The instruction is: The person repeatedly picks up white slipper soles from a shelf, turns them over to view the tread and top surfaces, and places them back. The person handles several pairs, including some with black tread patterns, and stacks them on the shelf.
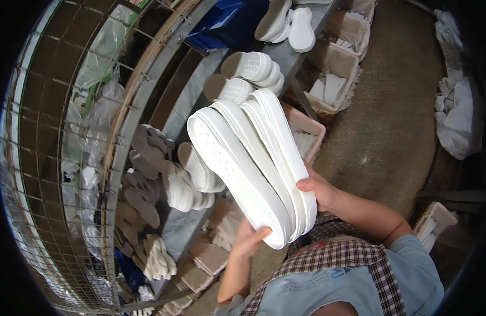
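Hands are gripping white soles.
Left hand [249,238] is cupping the stack of white shoe soles [253,163] underneath, right hand [317,190] clamping its side.

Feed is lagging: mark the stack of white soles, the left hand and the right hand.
stack of white soles [243,158], head view, tread of front sole.
left hand [249,239], head view, palm.
right hand [319,190], head view, back.
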Motion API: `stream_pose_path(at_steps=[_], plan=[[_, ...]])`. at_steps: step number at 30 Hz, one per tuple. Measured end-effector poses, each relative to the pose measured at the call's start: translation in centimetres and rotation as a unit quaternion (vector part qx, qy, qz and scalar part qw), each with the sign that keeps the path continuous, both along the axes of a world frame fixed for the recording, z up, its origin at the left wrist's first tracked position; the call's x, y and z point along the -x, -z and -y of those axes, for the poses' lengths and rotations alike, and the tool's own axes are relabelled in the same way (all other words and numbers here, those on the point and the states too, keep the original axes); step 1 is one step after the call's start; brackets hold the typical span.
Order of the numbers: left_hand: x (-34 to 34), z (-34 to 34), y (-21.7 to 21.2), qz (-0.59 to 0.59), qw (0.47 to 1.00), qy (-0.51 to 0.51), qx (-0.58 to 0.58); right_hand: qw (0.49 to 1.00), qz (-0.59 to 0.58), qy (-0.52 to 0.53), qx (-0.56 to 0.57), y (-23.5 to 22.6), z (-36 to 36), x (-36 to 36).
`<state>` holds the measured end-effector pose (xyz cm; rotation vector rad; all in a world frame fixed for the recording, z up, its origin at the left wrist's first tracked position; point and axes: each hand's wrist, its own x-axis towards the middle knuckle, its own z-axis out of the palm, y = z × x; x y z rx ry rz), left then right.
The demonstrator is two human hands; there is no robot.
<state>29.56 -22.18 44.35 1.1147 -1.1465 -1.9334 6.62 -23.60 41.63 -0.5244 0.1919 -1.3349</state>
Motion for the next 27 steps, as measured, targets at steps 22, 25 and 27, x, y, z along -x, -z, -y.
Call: stream_pose_path(at_steps=[22, 25, 27], plan=[[11.9, 4.8, 3.8, -0.146, 0.961, 0.057, -0.23, 0.943, -0.183, -0.073, -0.268, 1.0, -3.1, 7.4], [11.9, 5.1, 4.0, -0.215, 0.932, 0.172, -0.237, 0.938, -0.186, -0.09, -0.278, 2.0, -2.8, 7.7], [11.9, 5.1, 4.2, -0.195, 0.945, 0.208, -0.159, 0.931, -0.183, -0.102, -0.299, 2.3, -2.7, 7.8]])
